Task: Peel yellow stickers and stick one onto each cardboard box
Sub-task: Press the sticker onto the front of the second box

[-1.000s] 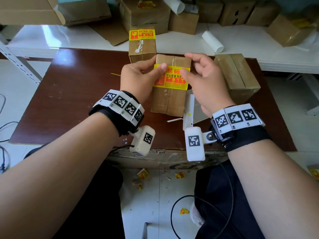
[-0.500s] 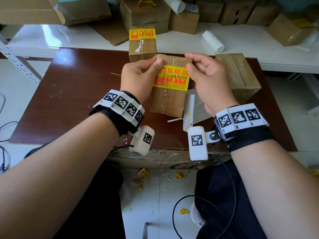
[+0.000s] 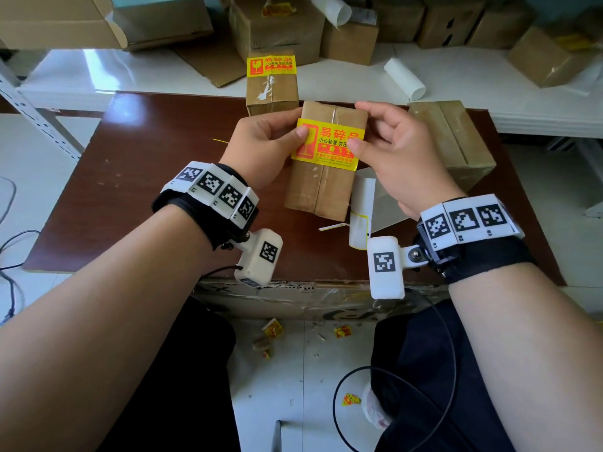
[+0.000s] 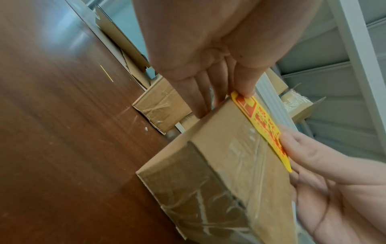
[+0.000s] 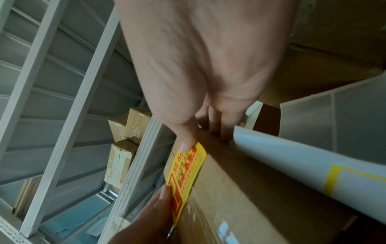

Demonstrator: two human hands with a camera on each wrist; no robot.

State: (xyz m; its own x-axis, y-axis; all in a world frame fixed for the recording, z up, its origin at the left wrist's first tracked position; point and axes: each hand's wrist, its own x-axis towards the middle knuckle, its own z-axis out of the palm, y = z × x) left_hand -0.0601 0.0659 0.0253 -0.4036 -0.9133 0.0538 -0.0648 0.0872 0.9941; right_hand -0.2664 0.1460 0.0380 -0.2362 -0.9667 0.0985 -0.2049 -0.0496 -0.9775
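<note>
Your left hand and right hand grip the brown taped cardboard box between them, thumbs pressing its yellow rectangular sticker; beyond your left hand one box is stickered, beside your right a plain one waits.

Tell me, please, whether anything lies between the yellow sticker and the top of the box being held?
Nothing visible does: the yellow sticker lies across the middle box, with the left hand and right hand thumbs at its two ends.
</note>
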